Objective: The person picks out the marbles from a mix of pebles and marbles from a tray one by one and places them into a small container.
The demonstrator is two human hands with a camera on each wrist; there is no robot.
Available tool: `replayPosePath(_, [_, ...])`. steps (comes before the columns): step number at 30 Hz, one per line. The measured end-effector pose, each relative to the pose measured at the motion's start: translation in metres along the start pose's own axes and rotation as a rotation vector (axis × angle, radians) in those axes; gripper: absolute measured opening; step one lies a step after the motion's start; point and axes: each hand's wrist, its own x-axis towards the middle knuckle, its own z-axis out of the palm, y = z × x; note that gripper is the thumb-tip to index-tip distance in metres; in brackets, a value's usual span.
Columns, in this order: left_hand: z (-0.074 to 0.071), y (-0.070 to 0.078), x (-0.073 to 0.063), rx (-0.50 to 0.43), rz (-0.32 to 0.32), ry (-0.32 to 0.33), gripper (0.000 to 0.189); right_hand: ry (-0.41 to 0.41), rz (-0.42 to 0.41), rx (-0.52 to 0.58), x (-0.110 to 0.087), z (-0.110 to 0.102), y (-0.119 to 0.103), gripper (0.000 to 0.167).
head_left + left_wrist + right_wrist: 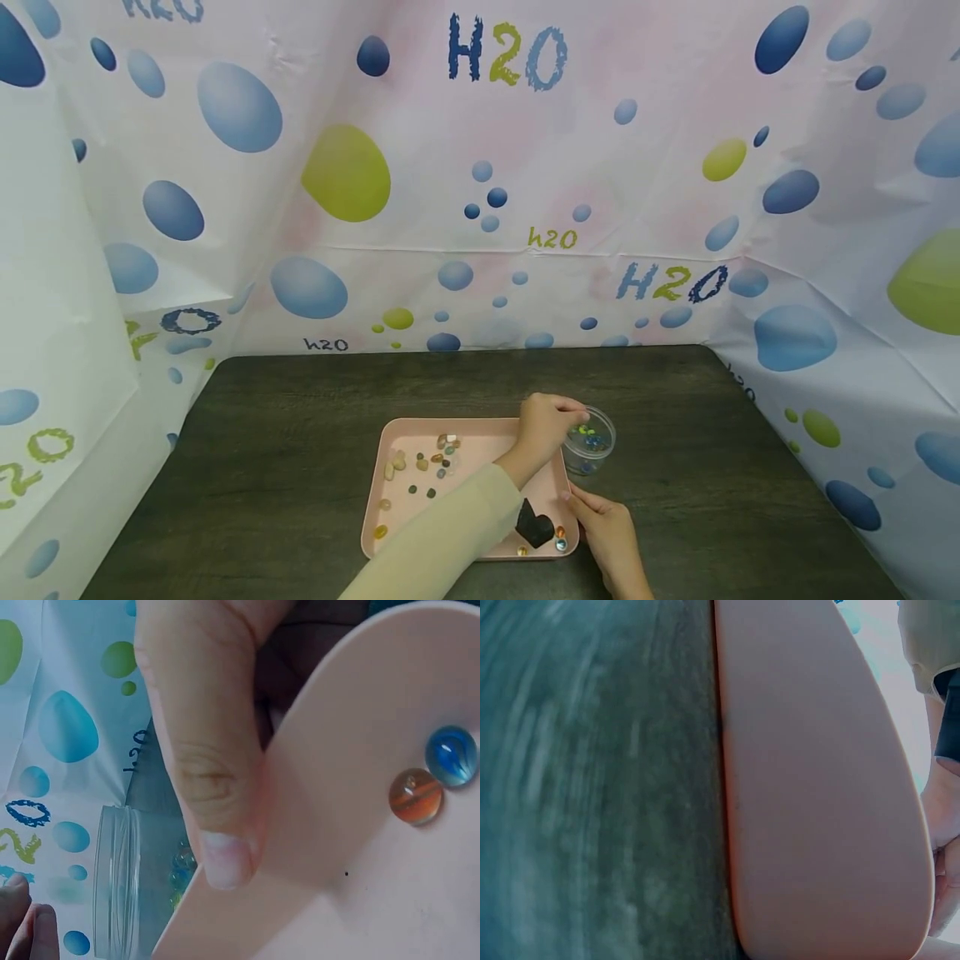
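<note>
In the head view my left hand [546, 429], in a pale sleeve, reaches across the pink tray [495, 428]. Its thumb and fingertips come together over the mouth of a clear round jar [592, 465] containing green and blue glass marbles. I cannot tell whether anything sits between them. My right hand [606, 533] grips the tray's right rim. In the left wrist view its thumb [214, 787] lies over that rim, the other fingers hidden behind the wall. Close by in the tray are an orange marble [416, 796] and a blue marble [451, 756].
Several small stones [422, 464], tan, white and dark green, are scattered over the tray's left half. A black angular piece [535, 529] shows beside the sleeve. The dark wooden table [285, 467] reaches back to a dotted curtain [420, 125].
</note>
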Motion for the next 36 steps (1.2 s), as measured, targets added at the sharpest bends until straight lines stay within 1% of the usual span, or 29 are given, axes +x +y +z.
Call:
replayPosePath(6, [-0.002, -0.001, -0.002, 0.001, -0.004, -0.006, 0.01, -0.005, -0.02, -0.001, 0.0, 0.001, 0.001, 0.04])
replayPosePath(12, [-0.004, -0.005, -0.008, 0.006, -0.005, 0.015, 0.01, -0.013, -0.014, 0.004, -0.002, 0.003, 0.0, 0.04])
replayPosePath(16, [-0.007, -0.007, -0.015, -0.028, -0.02, 0.026, 0.009, -0.003, -0.008, -0.008, -0.004, 0.003, 0.0, 0.039])
replayPosePath(20, [-0.012, -0.009, -0.024, -0.062, -0.031, 0.02, 0.01, 0.006, -0.009, -0.013, -0.003, 0.001, 0.001, 0.038])
replayPosePath(25, [-0.019, -0.011, -0.032, -0.077, -0.022, 0.028, 0.01, 0.0, -0.019, 0.009, -0.001, -0.001, 0.0, 0.04])
replayPosePath(32, [-0.03, -0.016, -0.042, -0.086, 0.01, 0.051, 0.012, -0.005, -0.022, -0.003, -0.002, -0.001, 0.0, 0.04])
replayPosePath(36, [-0.036, -0.019, -0.051, -0.088, -0.002, 0.056, 0.011, -0.006, -0.032, -0.002, -0.002, 0.0, 0.0, 0.04])
